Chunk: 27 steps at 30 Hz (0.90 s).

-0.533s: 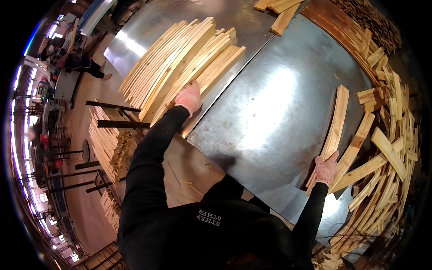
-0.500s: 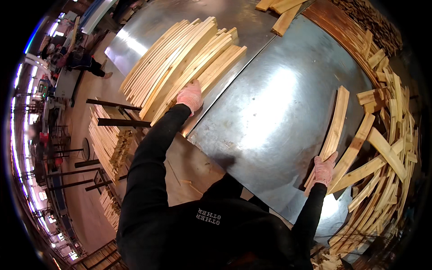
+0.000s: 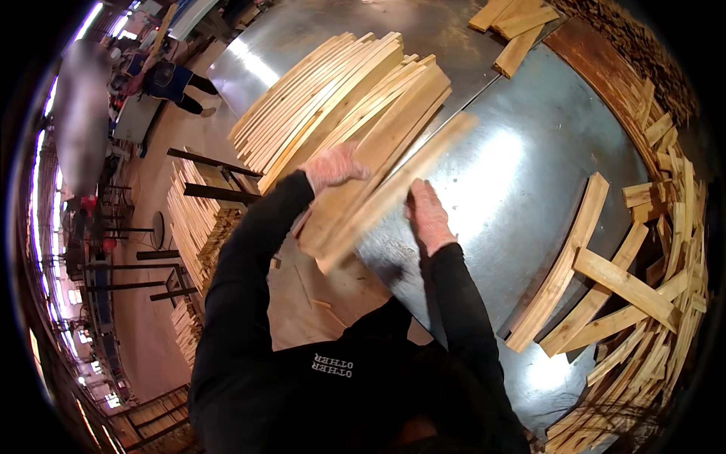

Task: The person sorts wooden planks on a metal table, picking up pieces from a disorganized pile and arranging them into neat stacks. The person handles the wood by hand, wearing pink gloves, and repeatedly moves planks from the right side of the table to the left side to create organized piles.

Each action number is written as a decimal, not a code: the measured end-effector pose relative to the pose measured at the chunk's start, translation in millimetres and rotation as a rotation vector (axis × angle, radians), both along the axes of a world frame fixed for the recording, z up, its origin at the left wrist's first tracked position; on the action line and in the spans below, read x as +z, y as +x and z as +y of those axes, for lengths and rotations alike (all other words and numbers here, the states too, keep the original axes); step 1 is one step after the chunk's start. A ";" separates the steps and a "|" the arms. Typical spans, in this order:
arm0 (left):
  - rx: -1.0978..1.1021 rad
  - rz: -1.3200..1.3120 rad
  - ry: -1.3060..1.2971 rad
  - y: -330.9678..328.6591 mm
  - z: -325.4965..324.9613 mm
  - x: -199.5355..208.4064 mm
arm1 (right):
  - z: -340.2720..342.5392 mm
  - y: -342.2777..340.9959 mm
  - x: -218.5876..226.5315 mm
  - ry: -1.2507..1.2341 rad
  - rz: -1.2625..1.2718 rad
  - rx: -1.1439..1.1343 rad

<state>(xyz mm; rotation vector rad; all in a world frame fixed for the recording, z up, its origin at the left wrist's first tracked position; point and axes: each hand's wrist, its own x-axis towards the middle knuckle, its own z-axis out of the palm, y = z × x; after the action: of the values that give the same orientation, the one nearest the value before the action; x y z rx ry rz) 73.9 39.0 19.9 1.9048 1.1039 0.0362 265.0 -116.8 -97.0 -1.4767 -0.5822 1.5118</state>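
Observation:
My left hand (image 3: 336,166), in a pinkish work glove, is closed on a broad curved wooden board (image 3: 378,151) at the right side of the row of strips. The board's near end juts past the metal table's edge. Alongside it a thinner wooden strip (image 3: 412,178), smeared by motion, slants over the table. My right hand (image 3: 429,216), gloved the same, is just right of that strip with fingers stretched out; whether the fingertips touch it I cannot tell. Several curved wooden strips (image 3: 318,98) stand side by side in a row left of the board.
The shiny metal table (image 3: 484,197) spans the middle. On its right lie a curved strip (image 3: 563,265), a crossing short board (image 3: 628,289) and a heap of strips (image 3: 673,318). Black rack bars (image 3: 219,194) jut beside the table at left. Far left, a person (image 3: 170,79) stands.
My right hand has left the curved strip at the right and moved left to the middle. Beside my left hand, the board has shifted nearer me, and a blurred strip now lies along it.

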 end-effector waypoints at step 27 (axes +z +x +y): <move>-0.256 0.255 0.870 -69.4 -8.1 -96.3 | 151.7 -50.1 -21.3 0.391 0.622 0.064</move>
<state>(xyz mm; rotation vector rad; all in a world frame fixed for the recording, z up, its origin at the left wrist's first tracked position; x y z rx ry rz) 4.5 30.9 -76.3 2.8846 1.0895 0.1530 214.9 34.9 -118.4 -0.6455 -0.5052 1.6817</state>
